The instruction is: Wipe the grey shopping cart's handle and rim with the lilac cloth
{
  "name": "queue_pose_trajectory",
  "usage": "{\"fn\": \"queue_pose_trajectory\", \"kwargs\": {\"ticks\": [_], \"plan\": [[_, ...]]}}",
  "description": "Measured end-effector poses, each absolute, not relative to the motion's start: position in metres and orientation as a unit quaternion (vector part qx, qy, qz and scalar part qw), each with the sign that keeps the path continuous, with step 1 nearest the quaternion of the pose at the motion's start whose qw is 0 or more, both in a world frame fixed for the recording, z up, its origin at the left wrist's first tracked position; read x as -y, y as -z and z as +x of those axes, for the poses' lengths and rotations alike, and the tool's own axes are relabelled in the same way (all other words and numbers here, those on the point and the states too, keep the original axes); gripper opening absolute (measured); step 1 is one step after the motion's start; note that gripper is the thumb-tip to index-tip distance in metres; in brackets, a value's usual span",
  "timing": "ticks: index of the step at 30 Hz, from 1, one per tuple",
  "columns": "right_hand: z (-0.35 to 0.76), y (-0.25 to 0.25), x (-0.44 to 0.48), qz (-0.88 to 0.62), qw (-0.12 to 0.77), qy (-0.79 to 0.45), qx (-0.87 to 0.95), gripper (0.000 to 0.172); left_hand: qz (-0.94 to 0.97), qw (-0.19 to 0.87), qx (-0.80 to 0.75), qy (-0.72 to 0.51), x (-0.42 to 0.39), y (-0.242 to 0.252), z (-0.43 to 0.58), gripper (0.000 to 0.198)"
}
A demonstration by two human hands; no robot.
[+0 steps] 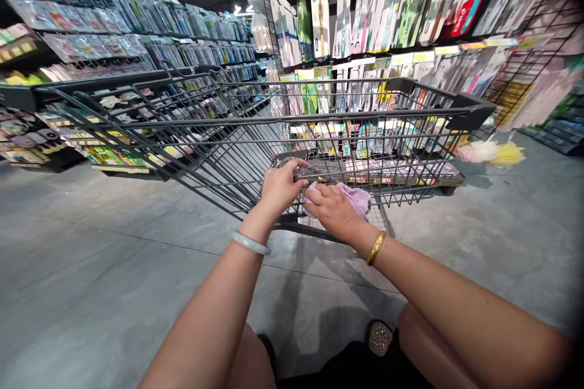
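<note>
Gripping the purple cloth (358, 199), probably bunched so that it cannot slip, the right hand (332, 207) has it at the low side of the shopping cart (319, 117); the left hand (279, 186) curls just beside, but whether it grips something, I cannot tell.

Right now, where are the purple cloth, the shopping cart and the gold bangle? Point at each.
purple cloth (358, 197): head view, on its crumpled right side
shopping cart (319, 118): head view, on the near upper rail
gold bangle (376, 248): head view, mid-band
</note>
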State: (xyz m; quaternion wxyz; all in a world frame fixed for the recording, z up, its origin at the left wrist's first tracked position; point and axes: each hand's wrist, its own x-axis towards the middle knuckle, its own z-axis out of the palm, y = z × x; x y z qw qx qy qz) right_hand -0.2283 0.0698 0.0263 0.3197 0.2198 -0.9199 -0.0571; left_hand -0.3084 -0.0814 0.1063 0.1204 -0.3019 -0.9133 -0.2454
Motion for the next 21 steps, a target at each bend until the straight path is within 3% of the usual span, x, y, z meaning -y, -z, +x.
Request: {"fn": "queue_pose_trajectory", "kwargs": {"ticks": [6,21], "plan": [[-0.228,-0.021,-0.074,0.229,0.31,0.063,0.92,0.015,-0.318,0.099,0.913,0.238,0.083,-0.111,-0.304,0.04],[-0.226,-0.027,-0.074,0.232,0.386,0.071,0.89,0.012,-0.316,0.1,0.922,0.201,0.081,-0.108,-0.314,0.013]]}}
